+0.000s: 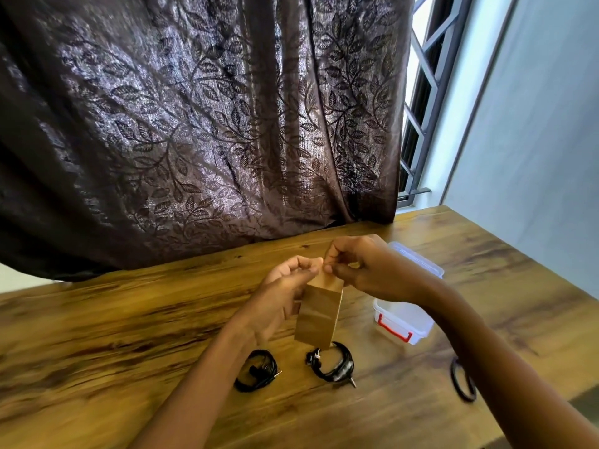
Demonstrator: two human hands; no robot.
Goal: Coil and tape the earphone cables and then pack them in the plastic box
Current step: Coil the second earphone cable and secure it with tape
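Observation:
My left hand and my right hand are raised over the table and together pinch the top of a strip of brown tape that hangs down between them. Below the strip lie two coiled black earphone cables, one to the left and one to the right, its plug pointing right. A third black coil shows partly behind my right forearm. The clear plastic box with red clips stands open at the right, and its lid lies just beyond it, partly hidden by my right hand.
The wooden table stretches left and toward me. A dark leaf-patterned curtain hangs along its far edge, with a window and a pale wall at the right.

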